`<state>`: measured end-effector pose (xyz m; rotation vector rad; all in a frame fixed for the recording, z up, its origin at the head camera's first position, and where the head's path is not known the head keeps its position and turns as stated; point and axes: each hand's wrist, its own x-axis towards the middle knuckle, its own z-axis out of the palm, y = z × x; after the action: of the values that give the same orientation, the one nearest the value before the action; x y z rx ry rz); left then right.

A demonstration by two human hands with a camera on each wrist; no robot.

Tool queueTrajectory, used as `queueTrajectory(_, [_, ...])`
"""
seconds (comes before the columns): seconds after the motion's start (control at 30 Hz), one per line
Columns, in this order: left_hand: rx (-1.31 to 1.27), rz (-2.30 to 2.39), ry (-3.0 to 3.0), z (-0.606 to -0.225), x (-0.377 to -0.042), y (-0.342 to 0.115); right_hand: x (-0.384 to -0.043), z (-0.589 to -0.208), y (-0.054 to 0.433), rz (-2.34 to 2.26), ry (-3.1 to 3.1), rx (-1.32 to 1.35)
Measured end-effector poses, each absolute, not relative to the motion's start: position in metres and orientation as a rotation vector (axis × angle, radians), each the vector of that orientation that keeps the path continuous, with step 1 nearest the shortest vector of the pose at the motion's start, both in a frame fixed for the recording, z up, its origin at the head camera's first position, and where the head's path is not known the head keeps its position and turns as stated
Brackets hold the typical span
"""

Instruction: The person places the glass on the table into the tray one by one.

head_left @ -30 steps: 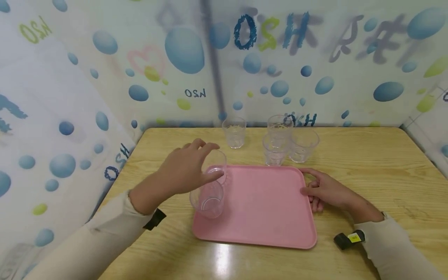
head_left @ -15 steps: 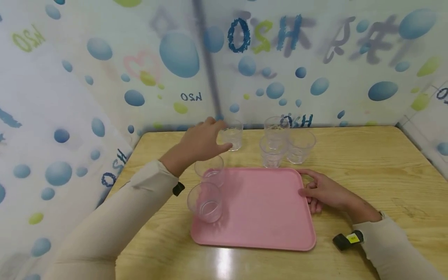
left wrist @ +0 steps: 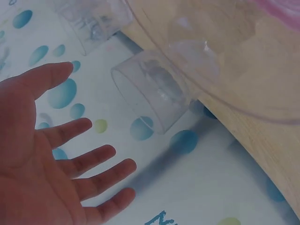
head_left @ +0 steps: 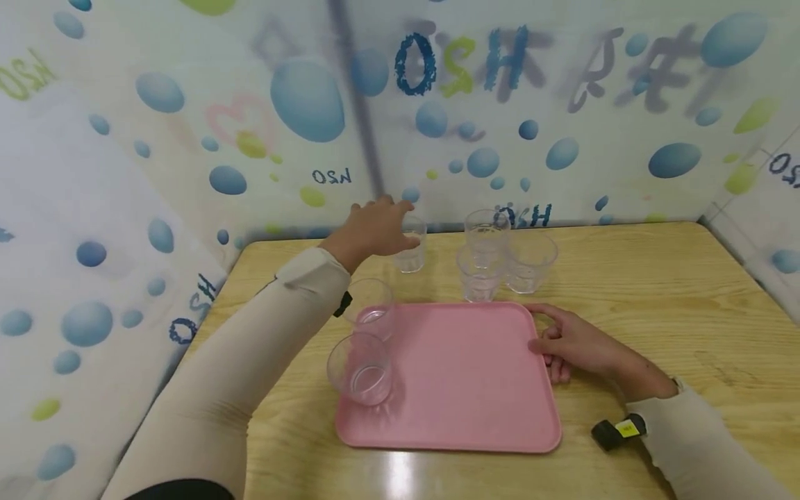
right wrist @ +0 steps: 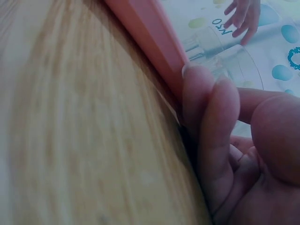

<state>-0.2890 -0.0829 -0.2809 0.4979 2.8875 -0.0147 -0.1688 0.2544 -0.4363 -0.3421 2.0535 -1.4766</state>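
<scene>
My left hand (head_left: 373,228) is at the back left of the table, fingers spread, beside a clear plastic cup (head_left: 411,261). In the left wrist view the palm and fingers (left wrist: 105,157) are apart from that cup (left wrist: 150,91), with nothing in them. My right hand (head_left: 578,340) grips the right edge of a pink tray (head_left: 465,389) near its far corner, the thumb at the rim. In the right wrist view, curled fingers (right wrist: 218,122) lie against the tray's side (right wrist: 152,42). Two clear cups stand along the tray's left side, a front cup (head_left: 365,382) and a rear cup (head_left: 373,323).
Three more clear cups stand close together behind the tray: a back cup (head_left: 487,232), a front cup (head_left: 480,281) and a right-hand cup (head_left: 531,260). The wooden table (head_left: 650,305) meets a patterned wall (head_left: 531,90) at its back edge.
My left hand has left the rear cup on the tray and moved back to the cup near the wall. The right hand stays on the tray edge; the head view has shifted slightly.
</scene>
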Motion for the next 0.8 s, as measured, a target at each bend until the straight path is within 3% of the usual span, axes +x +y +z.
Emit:
queueTrajectory(0.33, [0.524,-0.033,2.676,-0.290,-0.312,-0.081,-0.169,-0.439,0.254,-1.493,2.030,-0.335])
queueTrajectory(0.8, [0.496,-0.031,2.574,-0.293,-0.312,-0.076,-0.167,-0.433,0.253,-1.493,2.037,-0.322])
